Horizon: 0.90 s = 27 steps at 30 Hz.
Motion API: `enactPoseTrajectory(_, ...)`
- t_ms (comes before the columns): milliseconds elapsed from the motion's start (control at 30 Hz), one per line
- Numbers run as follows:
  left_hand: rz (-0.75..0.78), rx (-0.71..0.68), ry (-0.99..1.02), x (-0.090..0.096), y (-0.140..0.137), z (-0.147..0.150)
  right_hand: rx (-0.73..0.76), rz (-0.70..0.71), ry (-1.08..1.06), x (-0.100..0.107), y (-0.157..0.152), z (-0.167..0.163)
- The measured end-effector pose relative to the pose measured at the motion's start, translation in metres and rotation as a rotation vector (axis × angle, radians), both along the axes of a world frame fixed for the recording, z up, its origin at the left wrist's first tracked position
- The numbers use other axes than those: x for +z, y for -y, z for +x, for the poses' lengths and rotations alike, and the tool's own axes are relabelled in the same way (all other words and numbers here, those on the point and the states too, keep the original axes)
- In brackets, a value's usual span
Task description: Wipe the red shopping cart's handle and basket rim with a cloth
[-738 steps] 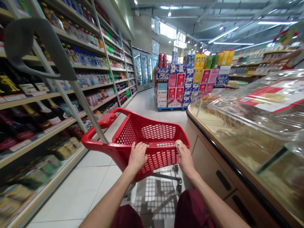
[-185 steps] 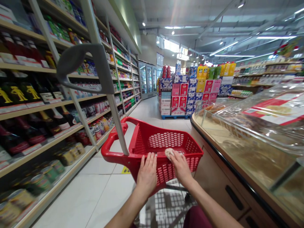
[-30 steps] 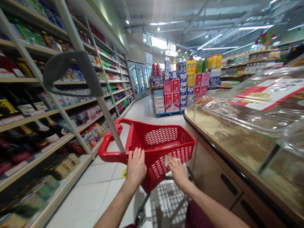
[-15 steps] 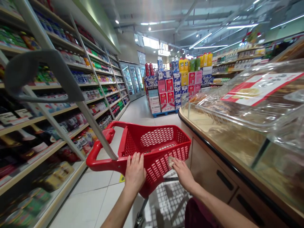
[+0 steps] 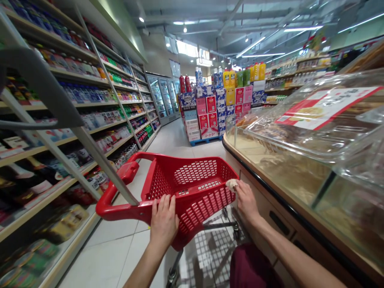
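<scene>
A red plastic shopping cart (image 5: 192, 206) stands in front of me, its perforated basket with nothing visible inside. My left hand (image 5: 163, 222) holds the near side of the basket, fingers bent over the rim and the thumb hidden. Closed round a crumpled whitish cloth (image 5: 231, 184), my right hand (image 5: 247, 202) presses it to the rim near the basket's right end. On the left, the cart has a red handle (image 5: 105, 204), with a grey metal post (image 5: 111, 168) rising close by it.
Shelves of bottles and packs (image 5: 99, 104) line the left side. At the right stands a wooden counter with glass panels (image 5: 255, 156), close to the cart, bearing clear plastic food boxes (image 5: 300, 132). Stacked drink cartons (image 5: 208, 116) stand on a blue pallet ahead.
My right hand has slid the cloth right and up, from the basket's slotted side to its rim near the end. My left hand keeps to the same spot on the cart.
</scene>
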<state>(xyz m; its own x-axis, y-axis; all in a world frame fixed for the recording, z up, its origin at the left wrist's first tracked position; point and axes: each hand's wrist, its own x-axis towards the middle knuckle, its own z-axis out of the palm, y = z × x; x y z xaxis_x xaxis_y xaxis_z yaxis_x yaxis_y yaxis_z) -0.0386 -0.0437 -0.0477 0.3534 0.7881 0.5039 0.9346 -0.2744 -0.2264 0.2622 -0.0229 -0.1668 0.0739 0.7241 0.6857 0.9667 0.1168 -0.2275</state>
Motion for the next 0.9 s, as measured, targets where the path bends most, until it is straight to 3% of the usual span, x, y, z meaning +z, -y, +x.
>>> enactPoseTrajectory(100, -0.005, 0.025, -0.008, 0.0, 0.001, 0.001, -0.062, -0.106, -0.014, -0.006, -0.007, 0.013)
enactPoseTrajectory(200, -0.009, 0.016, -0.017, 0.0, 0.001, 0.0, -0.017, -0.246, 0.009, -0.022, -0.002, 0.019)
enactPoseTrajectory(267, -0.012, 0.006, -0.017, 0.0, 0.001, 0.0, 0.002, -0.22, 0.011, -0.025, 0.002, 0.022)
enactPoseTrajectory(400, -0.028, 0.004, -0.008, 0.0, 0.001, 0.0, -0.053, 0.0, -0.044, -0.003, -0.004, 0.033)
enactPoseTrajectory(500, -0.03, 0.009, -0.005, -0.001, 0.0, -0.001, -0.047, -0.076, -0.052, 0.007, -0.009, 0.033)
enactPoseTrajectory(600, -0.026, 0.0, -0.002, -0.003, 0.0, -0.004, 0.045, -0.206, -0.026, -0.001, -0.006, 0.028)
enactPoseTrajectory(700, -0.034, -0.005, 0.001, -0.004, 0.002, -0.005, 0.039, -0.074, -0.076, 0.001, -0.004, 0.029)
enactPoseTrajectory(800, -0.055, 0.021, 0.013, -0.006, 0.003, -0.004, -0.02, 0.089, -0.126, 0.02, -0.012, 0.036)
enactPoseTrajectory(900, -0.067, 0.04, 0.028, -0.008, 0.003, -0.003, 0.049, -0.011, -0.074, 0.038, -0.022, 0.029)
